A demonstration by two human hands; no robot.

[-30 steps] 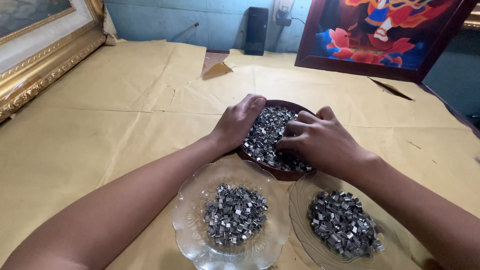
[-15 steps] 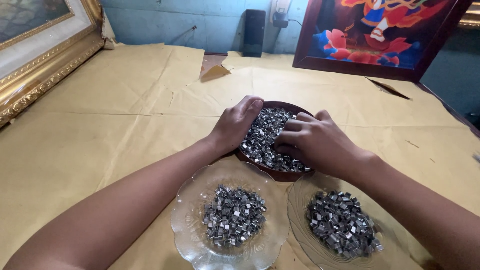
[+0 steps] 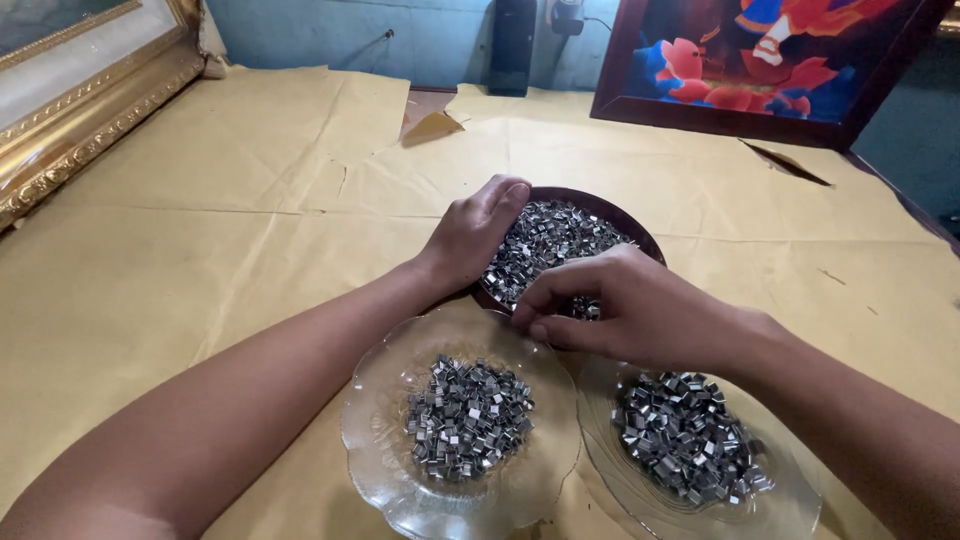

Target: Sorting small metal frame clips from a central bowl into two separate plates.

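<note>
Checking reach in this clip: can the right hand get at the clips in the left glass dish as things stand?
Probably yes. The right hand hovers at the near rim of the dark bowl, just above the left glass dish, whose clips lie uncovered; the left hand is off in the bowl.

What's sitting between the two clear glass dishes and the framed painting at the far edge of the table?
In the head view, the dark round dish of small metal pieces, with the left hand and right hand on it, then bare yellow paper.
</note>
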